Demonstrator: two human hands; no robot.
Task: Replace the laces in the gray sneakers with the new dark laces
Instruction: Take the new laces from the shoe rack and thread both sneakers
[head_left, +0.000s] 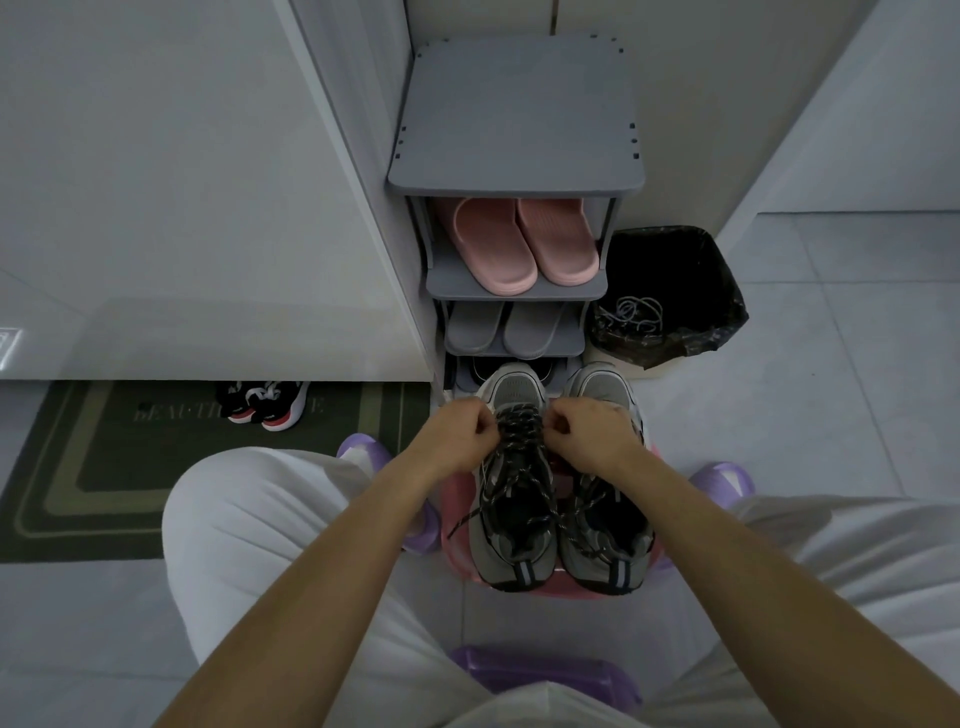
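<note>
Dark lace (519, 422) crosses the left sneaker (511, 553) between the hands: left hand (462, 435) and right hand (597, 431) each pinch it with curled fingers, knuckles up, forearms stretched forward. Both sneakers sit side by side on a pink stool (453, 512). A black-lined bin (680, 270) holds pale laces (629, 313).
</note>
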